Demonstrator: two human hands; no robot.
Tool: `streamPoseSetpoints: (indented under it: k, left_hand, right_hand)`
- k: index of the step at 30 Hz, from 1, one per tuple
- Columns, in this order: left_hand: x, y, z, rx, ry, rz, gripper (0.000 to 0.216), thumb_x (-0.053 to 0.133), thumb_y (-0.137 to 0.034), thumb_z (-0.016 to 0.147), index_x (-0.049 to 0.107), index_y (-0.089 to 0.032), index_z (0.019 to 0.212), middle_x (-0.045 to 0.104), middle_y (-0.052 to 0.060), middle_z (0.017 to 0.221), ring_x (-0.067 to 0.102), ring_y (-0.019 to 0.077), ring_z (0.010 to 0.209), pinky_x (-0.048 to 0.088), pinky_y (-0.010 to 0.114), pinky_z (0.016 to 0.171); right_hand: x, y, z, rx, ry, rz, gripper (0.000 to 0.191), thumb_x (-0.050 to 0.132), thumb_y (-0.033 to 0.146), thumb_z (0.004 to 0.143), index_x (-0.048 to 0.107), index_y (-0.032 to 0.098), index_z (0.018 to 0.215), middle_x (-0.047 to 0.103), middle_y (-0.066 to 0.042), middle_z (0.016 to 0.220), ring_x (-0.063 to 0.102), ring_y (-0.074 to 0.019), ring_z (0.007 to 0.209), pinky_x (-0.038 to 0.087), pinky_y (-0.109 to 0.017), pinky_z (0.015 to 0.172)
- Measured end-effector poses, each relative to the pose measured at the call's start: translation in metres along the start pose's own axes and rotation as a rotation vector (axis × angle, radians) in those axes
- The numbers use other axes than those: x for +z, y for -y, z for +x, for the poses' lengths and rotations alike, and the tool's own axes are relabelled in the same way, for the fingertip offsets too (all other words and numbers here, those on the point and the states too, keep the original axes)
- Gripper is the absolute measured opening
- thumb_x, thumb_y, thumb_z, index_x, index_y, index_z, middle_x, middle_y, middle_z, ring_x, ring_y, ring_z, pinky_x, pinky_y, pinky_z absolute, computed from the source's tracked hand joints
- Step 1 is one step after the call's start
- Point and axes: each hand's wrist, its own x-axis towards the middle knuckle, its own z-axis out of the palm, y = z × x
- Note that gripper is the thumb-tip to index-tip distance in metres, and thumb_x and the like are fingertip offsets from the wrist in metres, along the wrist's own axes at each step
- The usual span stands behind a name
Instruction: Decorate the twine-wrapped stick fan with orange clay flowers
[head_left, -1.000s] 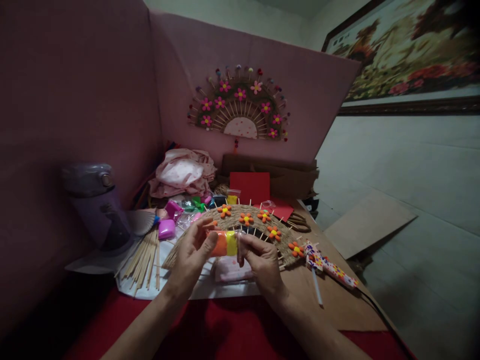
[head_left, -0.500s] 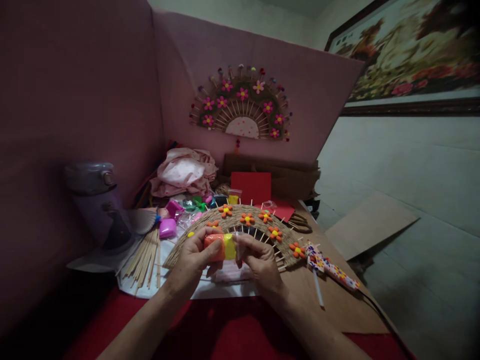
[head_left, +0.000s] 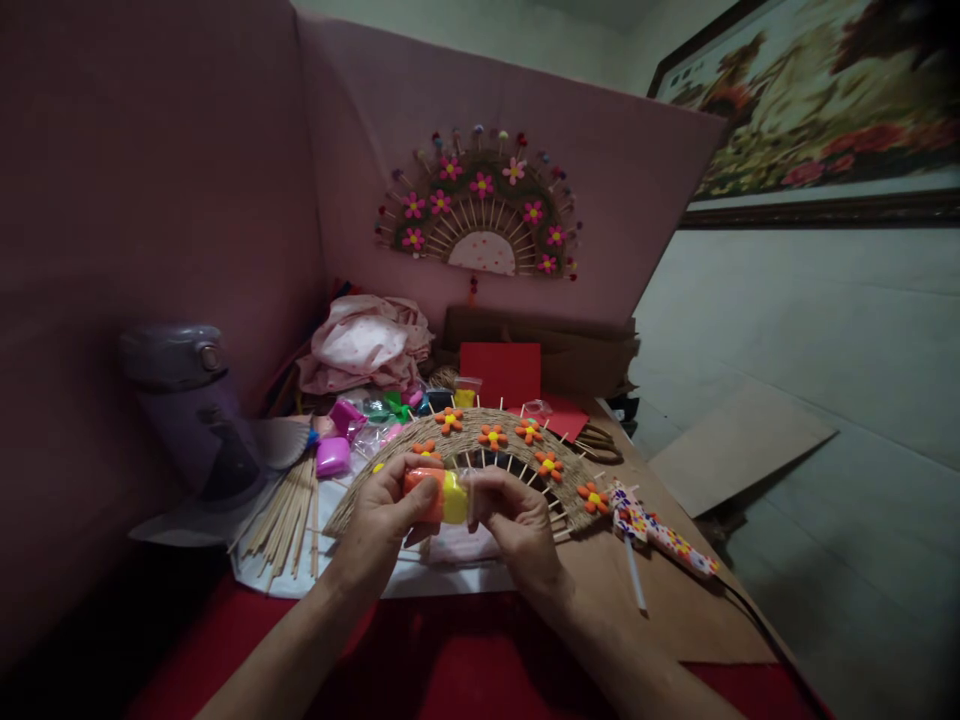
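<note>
Between my hands is a small clear packet of orange and yellow modelling clay (head_left: 453, 498). My left hand (head_left: 386, 510) is closed around its orange end. The fingers of my right hand (head_left: 519, 520) pinch the clear plastic at its yellow end. Just behind them lies a twine-covered fan (head_left: 480, 428) with thin sticks and orange clay flowers with yellow centres. My hands hide part of its lower left and middle. A folded pale pink cloth (head_left: 463, 543) shows below the packet.
Wooden sticks (head_left: 281, 525) and a purple flask (head_left: 191, 415) stand left. Pink clay (head_left: 332, 457) lies among plastic bags. A flower-patterned glue gun (head_left: 660, 535) rests on cardboard (head_left: 697, 625) at right. Crumpled cloth (head_left: 367, 340) and red card (head_left: 501, 370) are behind; a finished fan (head_left: 480, 215) hangs above.
The packet and both hands stay nearly in place, with only a slight turn of the packet. The whole view has shifted a little.
</note>
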Motion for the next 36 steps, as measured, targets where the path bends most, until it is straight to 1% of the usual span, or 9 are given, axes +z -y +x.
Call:
streamPoseSetpoints:
  k: [5,8,11,14,18,21,24,30,36]
  left_hand:
    - [-0.002,-0.002,0.0,0.013,0.013,0.076,0.029,0.068,-0.037,0.072,0.058,-0.018,0.092,0.059,0.0,0.081,0.056,0.0091,0.063,0.045,0.019,0.053]
    - [-0.003,-0.003,-0.001,0.028,0.028,0.109,0.029,0.067,-0.038,0.074,0.059,-0.018,0.093,0.059,0.001,0.081,0.056,0.0099,0.065,0.045,0.019,0.053]
    - [-0.003,-0.003,-0.002,0.033,0.021,0.12,0.028,0.067,-0.037,0.073,0.059,-0.018,0.092,0.06,0.001,0.082,0.057,0.0107,0.065,0.046,0.02,0.054]
    - [-0.002,0.0,-0.002,0.047,0.021,0.108,0.027,0.067,-0.036,0.073,0.06,-0.018,0.092,0.06,0.001,0.081,0.057,0.0097,0.063,0.047,0.02,0.054]
    - [-0.001,0.002,-0.001,0.059,0.01,0.055,0.025,0.069,-0.033,0.072,0.06,-0.018,0.089,0.059,-0.001,0.076,0.056,0.0083,0.061,0.047,0.019,0.054]
    - [-0.001,0.001,0.0,0.073,-0.015,0.016,0.025,0.07,-0.033,0.071,0.06,-0.017,0.088,0.059,-0.001,0.074,0.056,0.0082,0.06,0.047,0.018,0.054]
    - [-0.001,-0.002,0.0,0.082,-0.027,0.006,0.027,0.07,-0.034,0.071,0.059,-0.016,0.088,0.059,-0.001,0.073,0.055,0.0069,0.057,0.044,0.016,0.05]
    - [-0.002,-0.004,0.0,0.094,-0.001,0.045,0.025,0.069,-0.033,0.074,0.058,-0.017,0.09,0.06,-0.001,0.074,0.056,0.0068,0.058,0.044,0.015,0.05]
    - [-0.001,-0.001,-0.001,0.132,-0.004,0.078,0.025,0.069,-0.032,0.073,0.061,-0.016,0.089,0.061,0.001,0.075,0.058,0.0091,0.063,0.047,0.018,0.056]
  right_hand:
    - [-0.002,-0.005,0.0,0.018,0.032,-0.031,0.022,0.059,0.017,0.075,0.073,0.024,0.091,0.058,-0.001,0.082,0.051,-0.0086,0.06,0.047,-0.022,0.053]
    - [-0.001,-0.005,0.0,0.046,0.039,-0.015,0.024,0.06,0.019,0.074,0.071,0.024,0.095,0.059,0.0,0.077,0.051,-0.0091,0.059,0.048,-0.022,0.053]
    - [-0.001,-0.002,0.0,0.104,0.099,0.013,0.018,0.06,0.024,0.074,0.068,0.021,0.09,0.057,0.002,0.067,0.052,-0.0089,0.055,0.048,-0.022,0.052]
    - [-0.002,0.001,0.001,0.157,0.158,0.051,0.01,0.061,0.027,0.074,0.064,0.019,0.08,0.058,0.001,0.073,0.053,-0.0087,0.056,0.049,-0.023,0.053]
    - [-0.002,0.003,0.001,0.113,0.207,0.071,0.013,0.06,0.029,0.075,0.059,0.018,0.068,0.054,0.001,0.072,0.052,-0.0093,0.058,0.049,-0.024,0.054]
    - [0.0,0.0,0.0,0.051,0.151,0.076,0.013,0.062,0.027,0.075,0.059,0.018,0.065,0.052,0.001,0.069,0.052,-0.01,0.061,0.047,-0.022,0.054]
    - [0.0,-0.006,-0.002,0.035,0.042,0.056,0.005,0.064,0.024,0.075,0.067,0.02,0.075,0.058,0.0,0.074,0.051,-0.0096,0.061,0.046,-0.022,0.053]
    - [-0.002,-0.008,-0.005,0.009,0.073,-0.105,0.031,0.057,0.016,0.077,0.071,0.027,0.102,0.062,-0.001,0.083,0.05,-0.0093,0.062,0.045,-0.023,0.055]
    - [-0.001,-0.004,-0.002,0.096,0.079,-0.003,0.017,0.058,0.019,0.075,0.069,0.022,0.088,0.059,0.002,0.072,0.05,-0.0073,0.054,0.044,-0.02,0.051]
